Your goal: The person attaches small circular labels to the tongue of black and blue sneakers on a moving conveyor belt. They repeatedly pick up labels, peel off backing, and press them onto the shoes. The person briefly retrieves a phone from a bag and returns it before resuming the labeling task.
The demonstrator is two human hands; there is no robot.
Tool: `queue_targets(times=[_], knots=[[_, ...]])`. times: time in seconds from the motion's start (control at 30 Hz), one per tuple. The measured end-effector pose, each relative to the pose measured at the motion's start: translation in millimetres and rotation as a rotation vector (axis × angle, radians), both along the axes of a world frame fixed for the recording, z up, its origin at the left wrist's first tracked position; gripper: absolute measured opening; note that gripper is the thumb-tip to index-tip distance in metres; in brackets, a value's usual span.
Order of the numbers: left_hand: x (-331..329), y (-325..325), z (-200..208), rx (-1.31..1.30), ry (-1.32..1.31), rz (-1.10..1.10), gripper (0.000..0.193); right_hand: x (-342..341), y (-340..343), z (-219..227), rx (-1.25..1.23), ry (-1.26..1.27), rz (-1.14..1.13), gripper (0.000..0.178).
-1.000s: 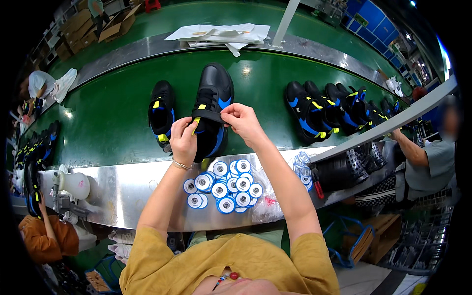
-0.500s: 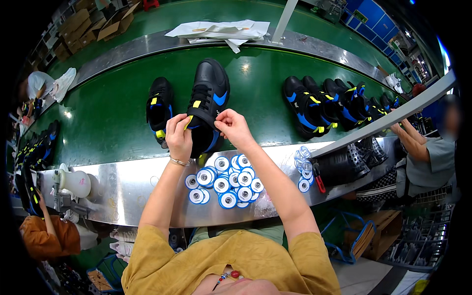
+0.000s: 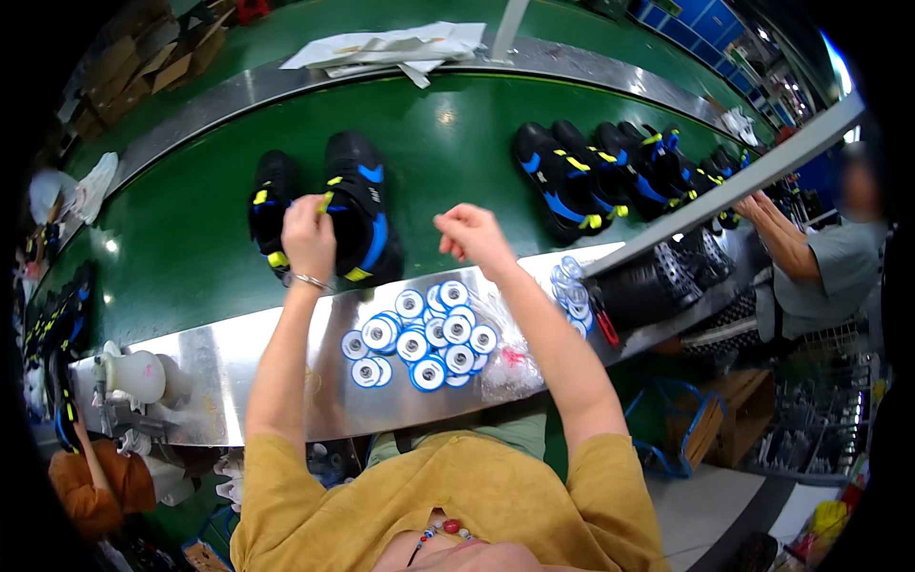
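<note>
A large black shoe [image 3: 361, 219] with blue side panels and yellow tabs stands on the green table in front of me, its opening toward me. My left hand [image 3: 310, 238] is at the left side of that opening, fingers closed on the yellow tab at the shoe's tongue. Left of it stands a second black shoe [image 3: 274, 195], partly covered by my left hand. My right hand [image 3: 474, 238] hovers to the right, apart from the shoe, with its fingers curled together. Whatever it may hold does not show. Round white discs with blue rims [image 3: 419, 338] lie piled on the metal ledge between my forearms.
More black-and-blue shoes [image 3: 562, 181] stand in a row on the right. A slanted grey bar [image 3: 734, 186] crosses there. Clear plastic wrap [image 3: 510, 367], red-handled pliers [image 3: 602, 319] and a white container [image 3: 138, 377] are along the ledge. Co-workers sit at both sides.
My right hand has let go of the shoe's strap and drawn off to the right. My left hand stays at the tongue. The whole view has shifted slightly.
</note>
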State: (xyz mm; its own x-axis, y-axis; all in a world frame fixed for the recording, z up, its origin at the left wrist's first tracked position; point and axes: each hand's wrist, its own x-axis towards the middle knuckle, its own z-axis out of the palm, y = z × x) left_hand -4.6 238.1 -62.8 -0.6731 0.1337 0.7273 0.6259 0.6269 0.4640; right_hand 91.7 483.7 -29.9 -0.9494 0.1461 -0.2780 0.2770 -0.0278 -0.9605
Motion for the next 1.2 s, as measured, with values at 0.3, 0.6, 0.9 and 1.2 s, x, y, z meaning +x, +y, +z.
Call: queue_targets(times=[0.3,0.6,0.9,1.2], knots=[[-66,-15,9,-0.315,-0.294,0.159,0.020,98,110,1,0.497,0.010,-0.074,0.014],[37,42,49,-0.062,0.046,-0.087,0.026,79,66,-34,1.169,-0.145,0.075,0.022],[204,142,-11,-0.302,-0.232,-0.788,0.043,104,95,-37,0.481,0.084,-0.134,0.014],[229,165,-49,-0.577,-0.261,-0.762,0.055,131,89,-3,0.146,0.535,-0.552,0.008]])
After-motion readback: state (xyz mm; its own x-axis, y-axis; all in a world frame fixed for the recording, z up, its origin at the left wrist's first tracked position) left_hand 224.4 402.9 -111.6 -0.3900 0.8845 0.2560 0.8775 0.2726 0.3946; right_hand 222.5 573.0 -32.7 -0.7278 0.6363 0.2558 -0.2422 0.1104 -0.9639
